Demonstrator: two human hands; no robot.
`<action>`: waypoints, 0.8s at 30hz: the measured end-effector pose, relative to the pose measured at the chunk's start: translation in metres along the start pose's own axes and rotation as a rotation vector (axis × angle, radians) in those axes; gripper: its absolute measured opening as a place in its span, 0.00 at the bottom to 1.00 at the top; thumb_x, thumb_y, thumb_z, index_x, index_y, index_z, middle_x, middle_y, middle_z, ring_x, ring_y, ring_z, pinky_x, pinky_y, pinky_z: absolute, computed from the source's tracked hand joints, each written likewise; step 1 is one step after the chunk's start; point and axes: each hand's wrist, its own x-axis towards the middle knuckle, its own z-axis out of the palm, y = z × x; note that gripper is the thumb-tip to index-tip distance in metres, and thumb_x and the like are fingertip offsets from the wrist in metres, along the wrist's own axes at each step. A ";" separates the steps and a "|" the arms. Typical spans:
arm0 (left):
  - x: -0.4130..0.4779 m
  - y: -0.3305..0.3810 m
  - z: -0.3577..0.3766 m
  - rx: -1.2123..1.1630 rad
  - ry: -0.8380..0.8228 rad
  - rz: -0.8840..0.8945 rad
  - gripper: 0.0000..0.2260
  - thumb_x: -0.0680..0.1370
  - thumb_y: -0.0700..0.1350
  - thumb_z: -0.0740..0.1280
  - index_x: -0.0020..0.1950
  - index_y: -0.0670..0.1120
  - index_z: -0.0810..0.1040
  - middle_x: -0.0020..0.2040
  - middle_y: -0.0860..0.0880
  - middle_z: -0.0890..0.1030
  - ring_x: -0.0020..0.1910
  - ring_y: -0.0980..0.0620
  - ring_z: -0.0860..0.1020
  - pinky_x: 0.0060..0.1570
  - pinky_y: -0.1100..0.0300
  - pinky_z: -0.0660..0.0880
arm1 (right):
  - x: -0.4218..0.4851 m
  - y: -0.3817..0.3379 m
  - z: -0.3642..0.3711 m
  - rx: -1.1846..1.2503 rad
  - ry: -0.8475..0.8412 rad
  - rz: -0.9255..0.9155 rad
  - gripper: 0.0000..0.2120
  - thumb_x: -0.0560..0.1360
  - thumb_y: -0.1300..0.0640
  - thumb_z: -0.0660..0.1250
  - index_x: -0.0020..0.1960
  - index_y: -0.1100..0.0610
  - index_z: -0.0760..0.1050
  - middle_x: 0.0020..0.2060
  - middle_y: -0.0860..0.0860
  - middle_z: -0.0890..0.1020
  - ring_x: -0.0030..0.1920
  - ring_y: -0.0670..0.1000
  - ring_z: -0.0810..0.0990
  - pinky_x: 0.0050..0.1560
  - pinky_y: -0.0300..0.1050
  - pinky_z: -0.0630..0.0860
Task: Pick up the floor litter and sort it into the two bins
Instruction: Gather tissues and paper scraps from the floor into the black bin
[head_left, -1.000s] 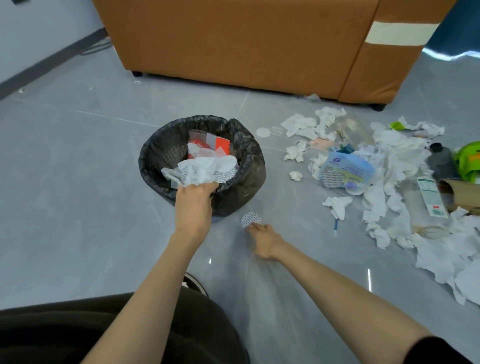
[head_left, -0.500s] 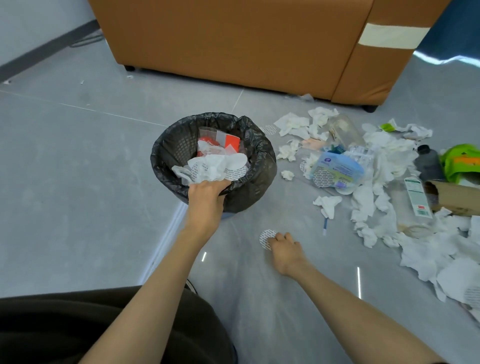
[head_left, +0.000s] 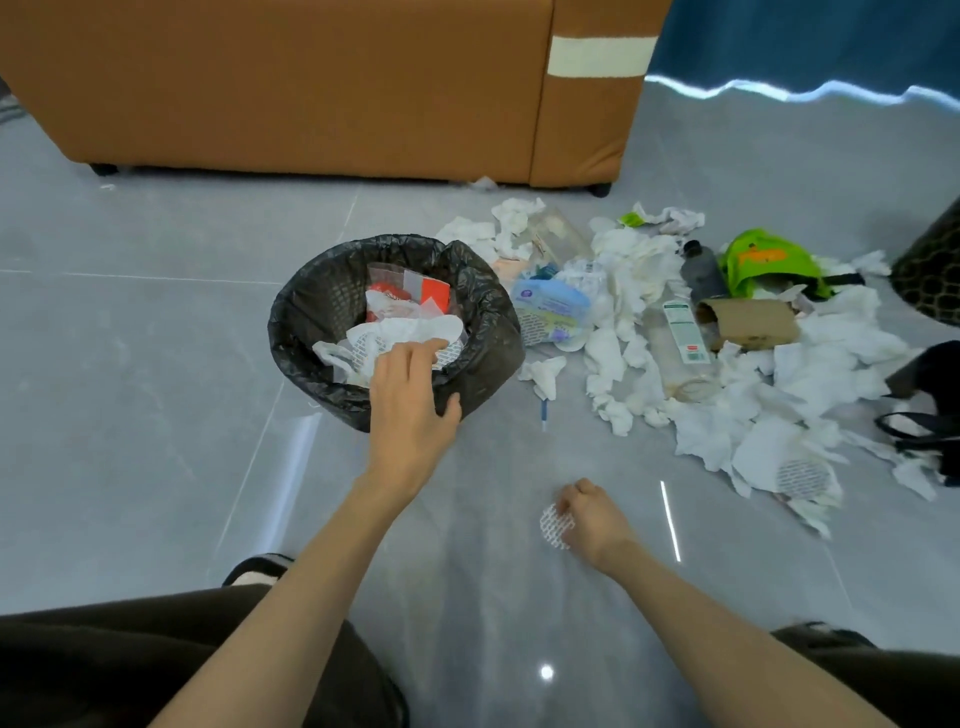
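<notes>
A black-lined bin (head_left: 311, 322) stands on the grey floor and holds white tissues (head_left: 405, 332) and a red-and-clear wrapper (head_left: 426, 293). My left hand (head_left: 410, 400) hovers over its near rim, fingers spread and relaxed, fingertips touching the tissues. My right hand (head_left: 592, 514) is low over the floor in front of the bin and pinches a round white patterned disc (head_left: 553, 526). To the right lies the litter pile: crumpled tissues (head_left: 727, 410), a clear bottle (head_left: 680, 348), a dark bottle (head_left: 701, 273), a blue wipes pack (head_left: 550, 306), a cardboard tube (head_left: 748, 322) and a green bag (head_left: 769, 262).
An orange sofa (head_left: 322, 88) stands behind the bin. A dark patterned container (head_left: 932, 270) shows at the right edge, with a black strapped bag (head_left: 930, 405) below it. My knees in dark trousers fill the bottom corners. A small blue stick (head_left: 544, 413) lies near the bin.
My left hand has let go of the tissue wad, which now lies in the bin, and its fingers have spread. My right hand has picked the round disc off the floor and drawn back toward me.
</notes>
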 end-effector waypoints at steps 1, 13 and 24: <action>-0.001 0.007 0.005 0.027 0.018 0.051 0.21 0.68 0.38 0.71 0.61 0.43 0.73 0.53 0.44 0.75 0.53 0.44 0.72 0.53 0.53 0.69 | -0.001 0.001 0.000 0.015 -0.010 0.010 0.16 0.69 0.64 0.68 0.56 0.58 0.71 0.55 0.56 0.72 0.56 0.57 0.73 0.53 0.45 0.72; 0.002 0.074 0.128 -0.030 -0.639 0.159 0.22 0.76 0.37 0.60 0.70 0.48 0.67 0.66 0.48 0.68 0.65 0.48 0.66 0.64 0.56 0.65 | -0.012 0.063 -0.025 0.654 0.263 0.524 0.15 0.76 0.60 0.61 0.61 0.64 0.71 0.58 0.62 0.78 0.60 0.61 0.75 0.57 0.47 0.70; 0.014 0.100 0.228 0.200 -1.028 0.243 0.26 0.80 0.44 0.58 0.77 0.51 0.53 0.78 0.48 0.49 0.76 0.46 0.50 0.71 0.49 0.57 | 0.006 0.116 -0.047 1.157 0.559 0.734 0.10 0.74 0.63 0.59 0.53 0.58 0.72 0.49 0.57 0.78 0.51 0.60 0.79 0.56 0.56 0.77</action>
